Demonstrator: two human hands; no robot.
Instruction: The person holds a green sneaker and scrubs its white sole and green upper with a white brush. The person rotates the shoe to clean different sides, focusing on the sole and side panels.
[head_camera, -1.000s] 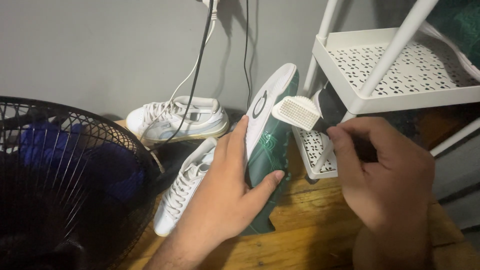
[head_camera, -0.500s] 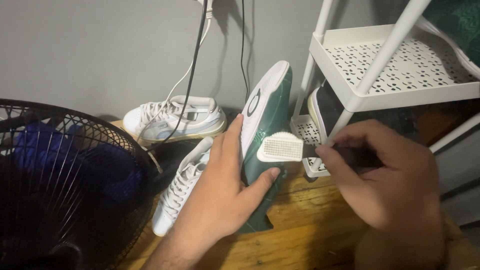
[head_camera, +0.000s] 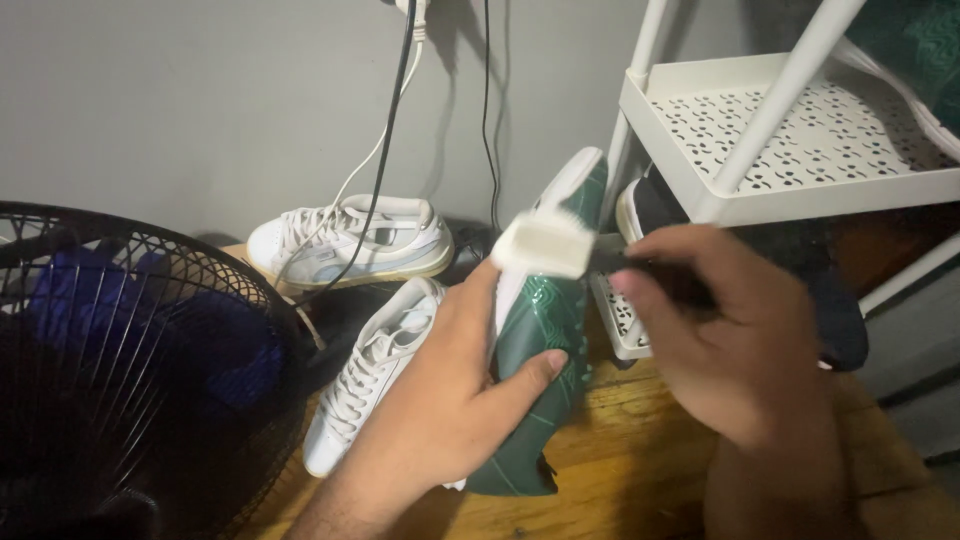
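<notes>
Green glossy leather shoe with a white rubber sole (head_camera: 545, 330) stands on end, clamped in the left hand (head_camera: 450, 400), while the right hand (head_camera: 735, 340) pinches a dark-handled white brush (head_camera: 545, 245) scrubbing the sole above that grip, so another stroke likely needs a steady hold.

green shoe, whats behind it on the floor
Behind the green shoe a white sneaker lies on the wooden floor, another white sneaker against the wall. The left hand and shoe cover the nearer sneaker's heel.
</notes>
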